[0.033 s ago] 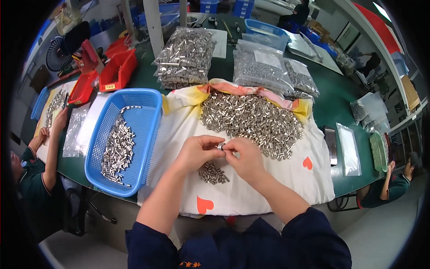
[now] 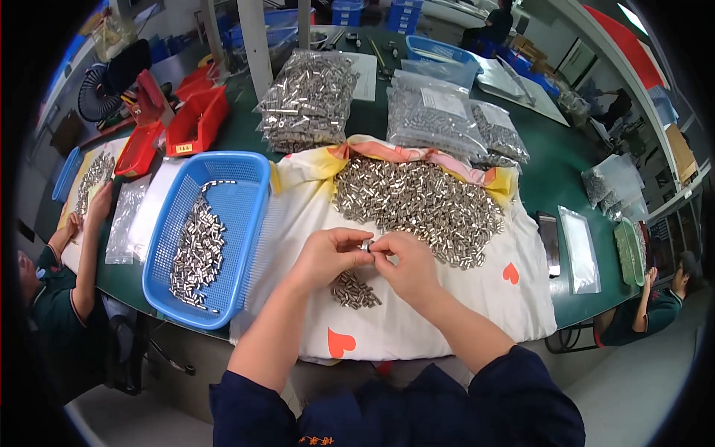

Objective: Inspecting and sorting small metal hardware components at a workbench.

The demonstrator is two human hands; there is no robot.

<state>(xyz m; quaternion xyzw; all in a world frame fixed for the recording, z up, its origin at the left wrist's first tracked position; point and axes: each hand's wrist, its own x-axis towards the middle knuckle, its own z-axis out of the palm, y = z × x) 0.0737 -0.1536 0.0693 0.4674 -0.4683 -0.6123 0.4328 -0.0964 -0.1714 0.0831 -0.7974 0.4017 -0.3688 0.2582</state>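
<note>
My left hand (image 2: 329, 257) and my right hand (image 2: 407, 267) meet over the cloth, fingertips pinched together. Between them is a small shiny metal cylinder-like part (image 2: 366, 246), partly hidden by the fingers. Just below the hands lies a small heap of short metal cylinders (image 2: 354, 290). Beyond them a large pile of similar metal cylinders (image 2: 421, 201) spreads over the white cloth (image 2: 462, 305) with red hearts. On my left, a blue plastic basket (image 2: 156, 261) holds more of these cylinders.
Bags of metal parts (image 2: 309, 97) are stacked at the back, with further clear bags (image 2: 432, 112) right of them. Red bins (image 2: 195, 123) stand at the back left. A phone-like dark object (image 2: 548, 242) and a flat plastic bag (image 2: 579, 249) lie at right. Co-workers sit on both sides.
</note>
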